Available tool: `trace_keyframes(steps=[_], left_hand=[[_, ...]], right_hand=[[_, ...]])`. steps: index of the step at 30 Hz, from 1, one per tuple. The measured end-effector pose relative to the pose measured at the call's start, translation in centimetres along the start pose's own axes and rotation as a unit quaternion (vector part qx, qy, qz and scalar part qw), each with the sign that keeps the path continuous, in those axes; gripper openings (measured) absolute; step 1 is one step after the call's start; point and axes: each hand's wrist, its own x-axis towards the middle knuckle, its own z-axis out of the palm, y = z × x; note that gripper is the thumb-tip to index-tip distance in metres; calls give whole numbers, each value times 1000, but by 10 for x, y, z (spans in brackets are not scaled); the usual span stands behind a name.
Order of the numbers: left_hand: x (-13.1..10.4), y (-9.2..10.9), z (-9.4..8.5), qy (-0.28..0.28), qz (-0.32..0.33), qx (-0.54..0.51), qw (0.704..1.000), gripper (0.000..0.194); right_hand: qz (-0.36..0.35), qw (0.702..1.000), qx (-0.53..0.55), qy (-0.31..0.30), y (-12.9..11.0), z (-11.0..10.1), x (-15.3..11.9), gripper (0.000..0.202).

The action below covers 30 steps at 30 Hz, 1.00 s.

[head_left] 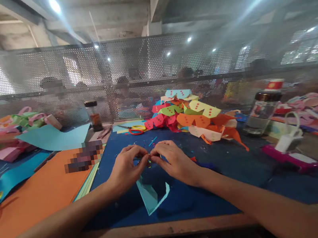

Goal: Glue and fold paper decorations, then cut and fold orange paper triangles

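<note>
Fingertips of the left hand [130, 165] and the right hand [176, 160] are meeting at the center of the frame, each grip pressing thumb against fingers; whether anything small is sitting between them, the view cannot tell. Just below, at lower center, a folded light-blue paper piece [149, 197] is resting on the blue counter [122, 215], its upper end reaching near the left hand. A low-sweeping forearm could be creasing it. Colored paper scraps [152, 140] are dotting the counter beyond the fingertips, where a small part, if dropped, could be vanishing among them. Farther up, scissors [137, 129] with orange and yellow handles are lying beside a loose heap of red-dotted paper cutouts [193, 119], which a bump could be sending sliding. Orange paper sheets [43, 185] are covering the lower left; at right, a clear bottle [255, 116] is appearing tilted, and a knock, should its lid be loose, could be wetting nearby paper. A perforated metal partition [140, 59] is spanning the background.
</note>
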Motion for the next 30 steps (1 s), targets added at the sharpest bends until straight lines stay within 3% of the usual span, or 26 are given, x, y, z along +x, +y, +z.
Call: trace_keyframes(steps=[23, 30], left_hand=[[1, 4, -2, -19, -36, -64, 997, 21], [0, 4, -1, -24, -42, -76, 996, 21]], right_hand=[[-8, 999, -33, -21, 2, 1, -1, 30], [-3, 1000, -22, -21, -1, -2, 0, 20]])
